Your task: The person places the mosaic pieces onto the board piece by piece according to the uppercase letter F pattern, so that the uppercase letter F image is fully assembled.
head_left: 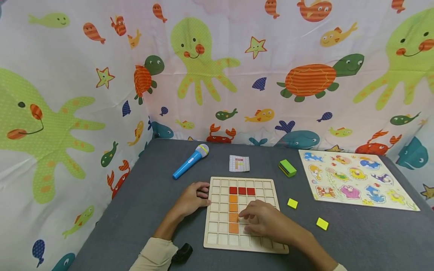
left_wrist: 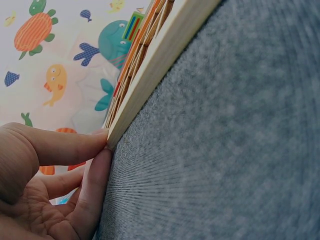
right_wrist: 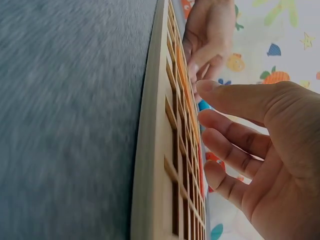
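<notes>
A wooden grid board (head_left: 213,238) lies on the dark grey table. Three red tiles (head_left: 242,191) sit in a row in its upper cells, with a column of several orange tiles (head_left: 233,207) running down from beneath the leftmost red one. My left hand (head_left: 190,198) touches the board's left edge with thumb and fingertips; the left wrist view shows the thumb (left_wrist: 75,146) laid straight against the wooden rim. Over the board's lower middle, beside the orange column, hovers my right hand (head_left: 262,220). Its fingers are loosely bent and apart from the thumb, holding nothing.
Two yellow tiles, a nearer one (head_left: 322,224) and a farther one (head_left: 292,203), lie right of the board. Behind it are a blue toy microphone (head_left: 188,164), a paper pattern card (head_left: 239,163), a green-topped block (head_left: 287,168) and a sea-animal puzzle board (head_left: 352,177). A patterned curtain (head_left: 223,71) stands behind.
</notes>
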Demonstrator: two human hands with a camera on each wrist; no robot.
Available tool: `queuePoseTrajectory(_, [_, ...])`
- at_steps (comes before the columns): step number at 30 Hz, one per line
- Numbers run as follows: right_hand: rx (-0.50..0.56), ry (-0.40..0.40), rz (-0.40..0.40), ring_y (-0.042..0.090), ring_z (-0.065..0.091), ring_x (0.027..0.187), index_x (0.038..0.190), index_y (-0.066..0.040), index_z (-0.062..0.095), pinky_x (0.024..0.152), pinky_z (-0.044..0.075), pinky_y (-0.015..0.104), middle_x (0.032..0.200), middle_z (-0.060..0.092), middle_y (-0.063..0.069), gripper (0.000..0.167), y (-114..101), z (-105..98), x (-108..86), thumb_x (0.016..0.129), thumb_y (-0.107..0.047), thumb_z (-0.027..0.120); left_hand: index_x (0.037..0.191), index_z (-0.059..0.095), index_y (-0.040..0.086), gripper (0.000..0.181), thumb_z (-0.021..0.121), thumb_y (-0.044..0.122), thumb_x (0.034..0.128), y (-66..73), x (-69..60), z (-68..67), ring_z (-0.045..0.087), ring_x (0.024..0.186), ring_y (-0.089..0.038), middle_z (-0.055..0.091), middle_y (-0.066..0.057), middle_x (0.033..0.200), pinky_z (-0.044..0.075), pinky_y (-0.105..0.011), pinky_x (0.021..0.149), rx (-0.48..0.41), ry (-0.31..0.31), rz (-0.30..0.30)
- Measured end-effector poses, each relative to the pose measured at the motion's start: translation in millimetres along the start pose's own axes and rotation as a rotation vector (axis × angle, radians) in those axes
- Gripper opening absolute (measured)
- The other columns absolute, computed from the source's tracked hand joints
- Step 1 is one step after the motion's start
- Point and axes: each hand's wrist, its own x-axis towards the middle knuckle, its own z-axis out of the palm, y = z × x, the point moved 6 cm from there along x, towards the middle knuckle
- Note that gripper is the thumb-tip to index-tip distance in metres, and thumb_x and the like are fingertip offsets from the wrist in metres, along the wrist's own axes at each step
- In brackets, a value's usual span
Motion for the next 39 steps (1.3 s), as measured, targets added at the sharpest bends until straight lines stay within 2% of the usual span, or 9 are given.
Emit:
queuePoseTrajectory(2, [0.004, 0.018, 0.01, 0.01, 0.061, 0.112, 0.124, -0.021, 0.077, 0.098, 0.055, 0.037, 0.119, 0.071, -0.012, 0.029, 5.2, -2.8, -4.0, 0.097, -0.03, 0.08, 0.14, 0.064, 0.002, 0.059, 0.085, 0.001, 0.0846, 0.0, -0.2, -0.3, 0.069, 0.107, -0.021, 0.063, -0.01, 0.12, 0.057, -0.042, 0.093, -0.001, 0.0, 0.003])
queuePoseTrajectory(6, [-0.002, 0.055, 0.01, 0.011, 0.061, 0.11, 0.123, -0.021, 0.078, 0.097, 0.055, 0.037, 0.118, 0.072, -0.011, 0.028, 16.2, -9.4, -11.5, 0.096, -0.028, 0.08, 0.14, 0.064, 0.002, 0.059, 0.085, 0.001, 0.0843, -0.5, -0.5, -0.7, 0.069, 0.107, -0.021, 0.063, -0.01, 0.12, 0.057, -0.042, 0.093, -0.008, 0.001, 0.006])
queuePoseTrajectory(10, [-0.019, 0.074, 0.029, 0.008, 0.062, 0.102, 0.121, -0.018, 0.078, 0.089, 0.056, 0.033, 0.112, 0.071, -0.01, 0.028, 28.0, -15.6, -18.0, 0.095, -0.027, 0.081, 0.14, 0.064, 0.002, 0.059, 0.085, 0.001, 0.0846, -1.4, -1.1, -0.8, 0.068, 0.107, -0.02, 0.063, -0.01, 0.12, 0.057, -0.042, 0.092, -0.006, 0.001, -0.001])
queuePoseTrajectory(14, [0.022, 0.088, 0.086, 0.006, 0.06, 0.094, 0.122, -0.015, 0.077, 0.081, 0.055, 0.029, 0.108, 0.068, -0.009, 0.029, 38.5, -23.2, -26.1, 0.096, -0.026, 0.081, 0.139, 0.064, 0.002, 0.059, 0.085, 0.001, 0.0847, -1.1, -2.4, -1.1, 0.068, 0.107, -0.02, 0.063, -0.01, 0.121, 0.057, -0.042, 0.092, -0.004, 0.003, -0.006])
queuePoseTrajectory(18, [0.044, 0.127, 0.116, 0.005, 0.06, 0.092, 0.124, -0.015, 0.075, 0.08, 0.055, 0.028, 0.107, 0.066, -0.009, 0.031, 48.1, -30.9, -34.6, 0.095, -0.025, 0.081, 0.139, 0.065, 0.002, 0.059, 0.085, 0.001, 0.0844, -0.8, -2.9, -1.5, 0.068, 0.106, -0.02, 0.063, -0.01, 0.121, 0.057, -0.042, 0.092, -0.003, 0.008, -0.003])
queuePoseTrajectory(31, [-0.056, 0.245, 0.142, 0.006, 0.06, 0.089, 0.117, -0.015, 0.078, 0.078, 0.055, 0.028, 0.1, 0.067, -0.012, 0.027, 74.3, -50.8, -49.4, 0.092, -0.019, 0.085, 0.14, 0.064, 0.002, 0.059, 0.085, 0.001, 0.0845, -0.8, -2.1, -0.4, 0.068, 0.107, -0.021, 0.063, -0.011, 0.121, 0.058, -0.042, 0.092, -0.003, 0.007, -0.005])
queuePoseTrajectory(39, [-0.083, 0.257, 0.241, 0.011, 0.062, 0.095, 0.121, -0.017, 0.077, 0.082, 0.056, 0.031, 0.107, 0.07, -0.009, 0.032, 88.0, -65.3, -59.0, 0.091, -0.022, 0.086, 0.14, 0.064, 0.002, 0.059, 0.085, 0.002, 0.0846, 1.1, -0.9, -0.3, 0.068, 0.108, -0.021, 0.063, -0.01, 0.121, 0.057, -0.042, 0.092, -0.003, 0.005, -0.003])
